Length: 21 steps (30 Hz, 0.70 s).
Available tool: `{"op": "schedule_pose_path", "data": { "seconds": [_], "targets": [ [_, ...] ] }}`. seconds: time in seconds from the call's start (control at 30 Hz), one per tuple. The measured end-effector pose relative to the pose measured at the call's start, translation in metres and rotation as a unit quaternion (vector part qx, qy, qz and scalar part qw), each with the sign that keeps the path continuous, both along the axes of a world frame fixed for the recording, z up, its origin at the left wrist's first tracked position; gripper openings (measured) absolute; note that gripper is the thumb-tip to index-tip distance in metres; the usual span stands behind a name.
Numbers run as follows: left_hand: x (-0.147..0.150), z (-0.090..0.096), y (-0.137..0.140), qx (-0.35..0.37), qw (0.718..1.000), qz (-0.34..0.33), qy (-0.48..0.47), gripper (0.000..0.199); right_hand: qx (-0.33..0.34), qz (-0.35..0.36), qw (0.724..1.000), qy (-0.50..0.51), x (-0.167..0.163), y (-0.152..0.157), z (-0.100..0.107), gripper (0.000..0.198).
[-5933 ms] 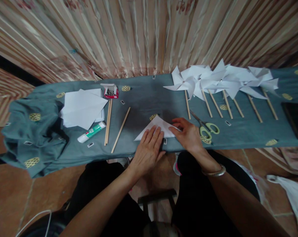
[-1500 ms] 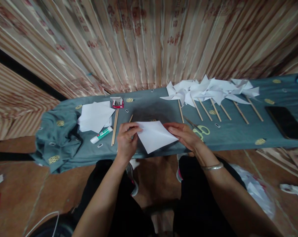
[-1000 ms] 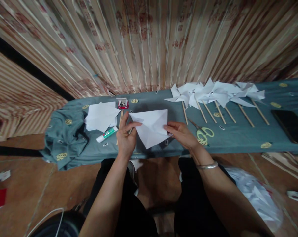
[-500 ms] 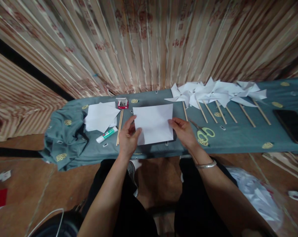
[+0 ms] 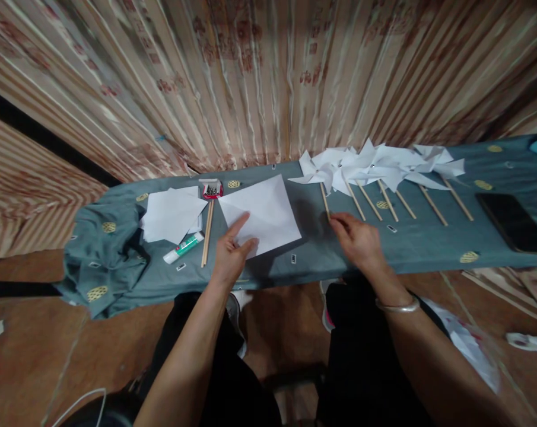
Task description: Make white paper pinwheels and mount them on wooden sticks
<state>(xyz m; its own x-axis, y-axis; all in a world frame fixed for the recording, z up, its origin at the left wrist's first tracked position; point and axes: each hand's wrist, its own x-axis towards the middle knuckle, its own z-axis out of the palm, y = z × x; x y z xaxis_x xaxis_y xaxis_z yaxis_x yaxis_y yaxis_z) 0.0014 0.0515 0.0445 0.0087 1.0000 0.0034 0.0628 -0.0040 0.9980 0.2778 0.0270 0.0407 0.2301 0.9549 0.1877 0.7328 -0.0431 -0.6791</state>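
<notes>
My left hand (image 5: pixel 230 252) holds a white sheet of paper (image 5: pixel 268 219) by its lower left side. Its thumb and stretched index finger lie on the paper's face; the other fingers are mostly hidden. The sheet is turned at an angle just over the cloth. My right hand (image 5: pixel 356 237) is off the paper, its fingers bent close to the cloth, over the place where the scissors lay. The scissors are hidden now, and what the fingers hold cannot be made out. Their tips are near the lower end of a pinwheel stick (image 5: pixel 325 201).
Paper pinwheels (image 5: pixel 379 166) on sticks lie in a row at the right, with a black phone (image 5: pixel 512 222) beyond. At left are white paper sheets (image 5: pixel 172 213), a glue stick (image 5: pixel 183 247), wooden sticks (image 5: pixel 208 234) and a red box of small metal pieces (image 5: pixel 212 188).
My right hand has let go of the sheet and moved right, over the scissors' place. The sheet has turned counterclockwise in my left hand. The view has shifted slightly.
</notes>
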Motion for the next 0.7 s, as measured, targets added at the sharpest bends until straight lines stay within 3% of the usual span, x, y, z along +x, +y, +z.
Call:
{"op": "schedule_pose_path", "data": {
  "seconds": [0.13,0.2,0.33,0.43,0.57,0.63,0.7],
  "targets": [
    [-0.006,0.004,0.003,-0.030,0.998,0.031,-0.036,0.066,-0.053,0.000,0.974,-0.219,0.049,-0.027,-0.014,0.037],
    [-0.008,0.003,0.005,-0.024,0.998,0.044,-0.047,0.063,-0.068,0.041,0.964,-0.252,0.064,-0.034,-0.024,0.037],
    [-0.013,0.000,0.010,-0.002,0.996,0.058,-0.061,0.052,-0.076,0.041,0.953,-0.289,0.069,-0.040,-0.032,0.039],
    [-0.015,0.000,0.013,0.025,0.996,0.066,-0.064,0.042,-0.085,0.031,0.948,-0.306,0.061,-0.045,-0.028,0.038],
    [-0.014,0.003,0.016,0.044,0.992,0.063,-0.096,0.042,-0.122,-0.003,0.947,-0.296,0.055,-0.058,-0.022,0.029],
    [-0.013,0.006,0.017,0.036,0.990,0.065,-0.122,0.044,-0.136,-0.029,0.955,-0.261,0.055,-0.066,-0.019,0.027],
    [-0.013,0.008,0.017,0.024,0.987,0.069,-0.142,0.045,-0.138,-0.055,0.975,-0.164,0.053,-0.076,-0.014,0.025]
  ]
}}
